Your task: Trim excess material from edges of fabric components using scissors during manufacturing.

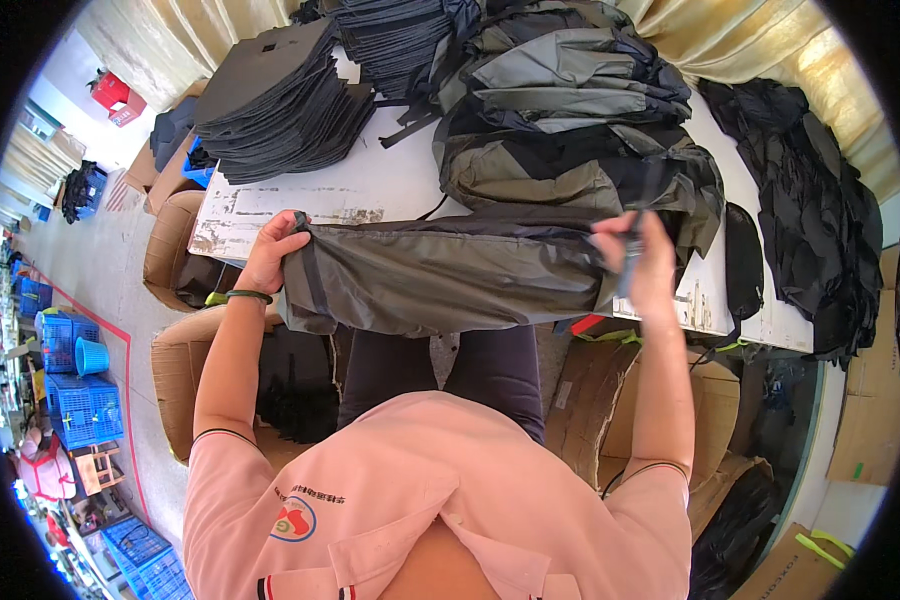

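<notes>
A long olive-grey fabric piece with dark trim is stretched sideways in front of me, across the table's near edge. My left hand pinches its upper left corner between thumb and fingers. At the other end, my right hand is smeared by motion, its fingers closed round a narrow, dark grey thing too blurred to name. That hand is beside the right end of the fabric; whether it also grips the cloth is unclear. Just beyond lies a heap of olive and black sewn fabric pieces.
On the white table stand stacks of flat black panels. Black fabric is piled at the right, near a slim black pouch. Open cardboard boxes flank my legs below the table. Blue crates line the left.
</notes>
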The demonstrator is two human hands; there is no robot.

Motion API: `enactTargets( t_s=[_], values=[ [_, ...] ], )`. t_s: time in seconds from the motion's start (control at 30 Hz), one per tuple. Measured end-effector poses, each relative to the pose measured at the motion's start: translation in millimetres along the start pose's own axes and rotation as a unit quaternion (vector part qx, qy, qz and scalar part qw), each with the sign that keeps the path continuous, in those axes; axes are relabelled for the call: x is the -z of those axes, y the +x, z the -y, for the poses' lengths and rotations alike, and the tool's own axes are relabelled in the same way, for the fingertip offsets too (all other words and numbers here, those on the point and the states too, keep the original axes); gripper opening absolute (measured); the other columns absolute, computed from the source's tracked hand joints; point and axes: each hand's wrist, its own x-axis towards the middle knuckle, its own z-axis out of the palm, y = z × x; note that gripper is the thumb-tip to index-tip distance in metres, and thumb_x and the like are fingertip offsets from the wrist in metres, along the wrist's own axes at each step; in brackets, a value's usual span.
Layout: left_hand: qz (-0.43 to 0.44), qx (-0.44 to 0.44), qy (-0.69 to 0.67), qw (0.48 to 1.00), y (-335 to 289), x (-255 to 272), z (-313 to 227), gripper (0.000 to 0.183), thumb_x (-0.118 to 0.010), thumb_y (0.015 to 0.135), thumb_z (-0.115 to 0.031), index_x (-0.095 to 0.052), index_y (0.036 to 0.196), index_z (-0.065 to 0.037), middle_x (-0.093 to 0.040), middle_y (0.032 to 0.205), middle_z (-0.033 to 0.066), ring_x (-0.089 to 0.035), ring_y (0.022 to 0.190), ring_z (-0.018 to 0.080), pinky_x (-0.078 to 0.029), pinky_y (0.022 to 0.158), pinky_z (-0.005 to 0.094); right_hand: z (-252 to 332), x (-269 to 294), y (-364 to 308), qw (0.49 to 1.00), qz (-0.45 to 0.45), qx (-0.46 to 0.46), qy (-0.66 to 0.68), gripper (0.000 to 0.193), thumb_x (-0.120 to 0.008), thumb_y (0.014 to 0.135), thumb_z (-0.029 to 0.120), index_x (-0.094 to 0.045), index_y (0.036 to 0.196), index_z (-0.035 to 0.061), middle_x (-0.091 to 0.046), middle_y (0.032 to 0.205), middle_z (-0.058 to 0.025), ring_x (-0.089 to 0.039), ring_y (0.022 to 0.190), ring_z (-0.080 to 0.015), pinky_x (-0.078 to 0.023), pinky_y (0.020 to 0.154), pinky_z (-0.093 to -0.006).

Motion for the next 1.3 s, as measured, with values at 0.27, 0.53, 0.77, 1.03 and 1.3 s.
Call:
enactTargets(
  t_s=[0.27,0.53,0.77,1.03,1.3],
  values=[
    [0.016,0.026,-0.031,0.999,-9.3,-30.9,-20.1,0.027,-0.064,0.08,0.003,-0.055,0.102,-0.009,-0.059,0.094,-0.0022,-0.059,0.087,0.0109,-0.049,0.078,0.0275,-46.8,-66.1,8.8,0.97,0.131,0.011,-0.204,0.032,-0.076,0.077,0.012,-0.052,0.096,0.0016,-0.066,0.086,-0.0169,-0.064,0.081,-0.0304,-0.049,0.075,-0.0356],
    [0.079,0.028,0.015,0.996,-30.3,-102.9,-52.3,0.018,-0.066,0.08,0.002,-0.058,0.093,-0.007,-0.057,0.088,-0.0049,-0.053,0.086,0.004,-0.043,0.078,0.0208,73.8,-83.2,22.4,0.917,0.233,0.156,-0.284,0.049,-0.082,0.062,0.04,-0.053,0.083,0.007,-0.063,0.073,-0.0087,-0.06,0.069,-0.0315,-0.042,0.063,-0.0394],
    [0.095,0.01,0.048,0.994,-34.0,-110.5,-47.5,0.023,-0.071,0.078,0.0,-0.06,0.097,-0.005,-0.057,0.093,-0.0032,-0.053,0.087,0.0045,-0.043,0.08,0.0198,102.6,-102.7,21.9,0.888,0.27,0.226,-0.295,0.056,-0.083,0.058,0.049,-0.052,0.077,0.0054,-0.06,0.069,-0.0078,-0.057,0.066,-0.0304,-0.041,0.062,-0.0387],
    [0.126,0.016,0.053,0.991,-32.0,-109.7,-40.1,0.02,-0.073,0.077,0.0,-0.06,0.092,-0.005,-0.058,0.089,-0.004,-0.052,0.083,0.0036,-0.042,0.077,0.019,91.6,-104.5,17.5,0.892,0.288,0.212,-0.276,0.057,-0.086,0.056,0.046,-0.053,0.08,0.0053,-0.057,0.066,-0.0075,-0.055,0.062,-0.0305,-0.043,0.059,-0.0396],
    [0.152,0.02,0.068,0.986,-33.9,-116.2,-44.8,0.021,-0.075,0.075,0.0,-0.06,0.089,-0.005,-0.057,0.086,-0.0054,-0.05,0.081,0.0032,-0.04,0.075,0.0189,101.2,-106.3,19.7,0.889,0.293,0.224,-0.271,0.05,-0.085,0.058,0.037,-0.052,0.079,0.0059,-0.058,0.067,-0.0082,-0.055,0.062,-0.0323,-0.043,0.058,-0.0395]
  ],
)
